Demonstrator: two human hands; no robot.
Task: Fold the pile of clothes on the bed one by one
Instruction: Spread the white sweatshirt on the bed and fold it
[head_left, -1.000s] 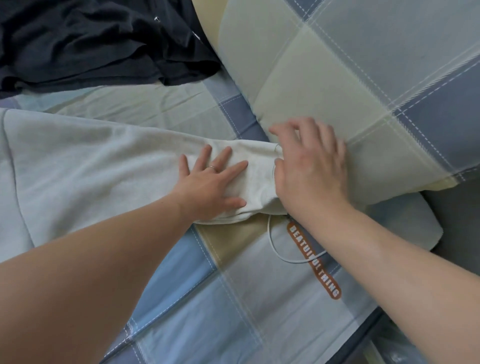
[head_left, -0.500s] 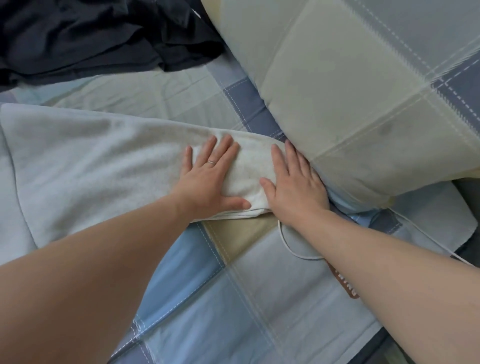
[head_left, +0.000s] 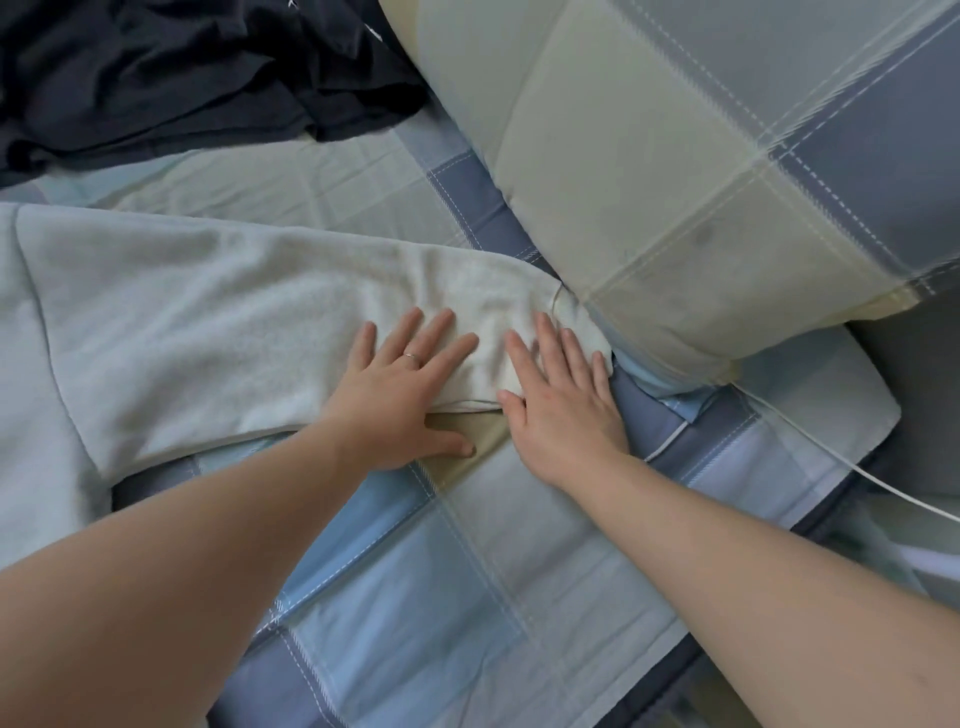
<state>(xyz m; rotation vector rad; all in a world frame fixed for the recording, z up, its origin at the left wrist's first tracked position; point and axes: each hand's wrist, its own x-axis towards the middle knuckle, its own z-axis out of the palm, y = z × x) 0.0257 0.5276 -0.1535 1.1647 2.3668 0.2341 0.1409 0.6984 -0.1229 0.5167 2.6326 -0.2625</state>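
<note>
Pale fleecy garment (head_left: 208, 332) flat under both hands, sleeve end creased

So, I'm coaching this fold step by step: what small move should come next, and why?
Probably fold the narrow end of the pale garment back leftward over its wider part: left hand and right hand lie flat on it, and it reaches the pillow.
</note>
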